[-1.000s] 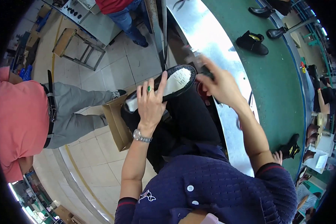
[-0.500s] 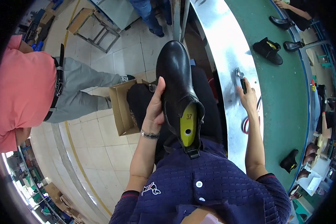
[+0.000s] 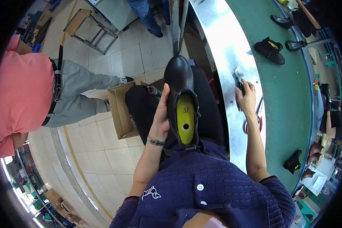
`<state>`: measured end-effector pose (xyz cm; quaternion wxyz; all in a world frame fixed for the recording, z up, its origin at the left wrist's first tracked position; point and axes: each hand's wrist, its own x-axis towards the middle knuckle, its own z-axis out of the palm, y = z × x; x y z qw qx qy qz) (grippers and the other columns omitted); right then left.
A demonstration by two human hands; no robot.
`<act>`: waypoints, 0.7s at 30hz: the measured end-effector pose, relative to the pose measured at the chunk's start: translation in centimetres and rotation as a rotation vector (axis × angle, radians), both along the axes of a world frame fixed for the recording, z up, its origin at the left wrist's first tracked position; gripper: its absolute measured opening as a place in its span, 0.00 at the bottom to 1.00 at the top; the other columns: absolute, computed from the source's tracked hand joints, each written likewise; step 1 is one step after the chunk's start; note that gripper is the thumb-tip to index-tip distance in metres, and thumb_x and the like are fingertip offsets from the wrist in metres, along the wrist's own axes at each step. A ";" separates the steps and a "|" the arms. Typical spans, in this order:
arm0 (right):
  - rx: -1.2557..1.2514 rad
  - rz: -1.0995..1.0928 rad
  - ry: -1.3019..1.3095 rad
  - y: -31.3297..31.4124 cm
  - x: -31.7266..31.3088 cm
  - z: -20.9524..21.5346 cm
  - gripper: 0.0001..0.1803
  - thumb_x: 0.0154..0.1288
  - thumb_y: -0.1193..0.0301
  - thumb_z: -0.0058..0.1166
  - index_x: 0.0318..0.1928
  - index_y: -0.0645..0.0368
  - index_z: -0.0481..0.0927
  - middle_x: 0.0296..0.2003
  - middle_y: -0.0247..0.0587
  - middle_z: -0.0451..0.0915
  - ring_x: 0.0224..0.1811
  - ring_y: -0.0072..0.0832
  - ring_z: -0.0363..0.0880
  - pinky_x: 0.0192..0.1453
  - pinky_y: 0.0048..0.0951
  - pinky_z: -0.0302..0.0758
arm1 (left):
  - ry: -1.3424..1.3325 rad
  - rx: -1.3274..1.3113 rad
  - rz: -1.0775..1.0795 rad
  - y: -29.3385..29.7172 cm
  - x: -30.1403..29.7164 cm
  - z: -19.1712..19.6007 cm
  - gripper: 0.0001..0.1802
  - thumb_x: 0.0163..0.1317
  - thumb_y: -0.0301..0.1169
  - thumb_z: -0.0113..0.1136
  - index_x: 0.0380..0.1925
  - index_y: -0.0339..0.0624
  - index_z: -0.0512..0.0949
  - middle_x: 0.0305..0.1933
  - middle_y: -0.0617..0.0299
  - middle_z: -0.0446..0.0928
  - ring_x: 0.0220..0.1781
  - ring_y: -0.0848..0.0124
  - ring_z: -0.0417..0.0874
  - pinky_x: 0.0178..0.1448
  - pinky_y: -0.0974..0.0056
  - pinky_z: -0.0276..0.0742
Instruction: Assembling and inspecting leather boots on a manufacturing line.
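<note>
A black ankle boot (image 3: 179, 74) is held in my left hand (image 3: 161, 117), toe pointing away from me and opening toward me. Inside its collar shows a yellow-green last (image 3: 185, 127) with a round hole. My left fingers are wrapped under the boot's left side, the thumb along its edge. On the metal bench to the right, my right hand (image 3: 247, 99) has its thumb and fingers closed around the dark handle of a hand tool (image 3: 238, 74) with a shiny metal head, like pliers. Red-handled scissors (image 3: 259, 124) lie beside my right wrist, partly hidden by it.
A green conveyor belt (image 3: 277, 95) runs beyond the metal bench (image 3: 235, 45), carrying several black boots (image 3: 269, 50). Left of my knees stands an open cardboard box (image 3: 119, 114). A person in a pink shirt (image 3: 24, 95) stands at the left, near a wooden stool (image 3: 78, 22).
The boot has tipped, so its opening and last face me more. My right hand has closed around the tool's handle, and the tool has shifted slightly left on the bench.
</note>
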<state>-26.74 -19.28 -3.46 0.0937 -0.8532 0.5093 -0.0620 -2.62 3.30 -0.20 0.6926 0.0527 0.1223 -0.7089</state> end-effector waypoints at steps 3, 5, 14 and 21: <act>0.646 0.049 -0.700 2.4 4.5 5.0 0.31 0.67 0.59 0.58 0.68 0.55 0.69 0.58 0.51 0.75 0.60 0.38 0.73 0.64 0.40 0.70 | -0.095 -0.038 0.030 0.1 -0.4 1.4 0.45 0.67 0.64 0.42 0.65 0.31 0.62 0.59 0.37 0.72 0.50 0.46 0.83 0.50 0.46 0.85; 1.023 0.173 -0.876 4.5 7.4 8.6 0.42 0.66 0.56 0.58 0.74 0.55 0.56 0.63 0.55 0.70 0.66 0.41 0.69 0.69 0.43 0.66 | -0.230 -0.003 0.014 0.2 -0.5 1.7 0.46 0.66 0.65 0.45 0.66 0.32 0.61 0.58 0.38 0.72 0.49 0.47 0.84 0.47 0.48 0.86; 1.411 0.247 -1.099 7.0 11.8 13.9 0.47 0.48 0.78 0.70 0.69 0.58 0.61 0.47 0.38 0.78 0.49 0.26 0.77 0.58 0.30 0.70 | -0.743 0.119 -0.021 1.1 -0.2 6.3 0.39 0.62 0.53 0.63 0.62 0.34 0.67 0.54 0.54 0.78 0.51 0.68 0.82 0.54 0.64 0.81; 1.369 0.234 -0.981 7.6 11.8 15.2 0.44 0.42 0.75 0.69 0.64 0.59 0.66 0.49 0.39 0.78 0.51 0.29 0.78 0.64 0.30 0.68 | -0.871 0.243 -0.002 2.2 -0.8 7.6 0.36 0.63 0.49 0.64 0.60 0.32 0.68 0.53 0.54 0.78 0.50 0.68 0.82 0.54 0.65 0.80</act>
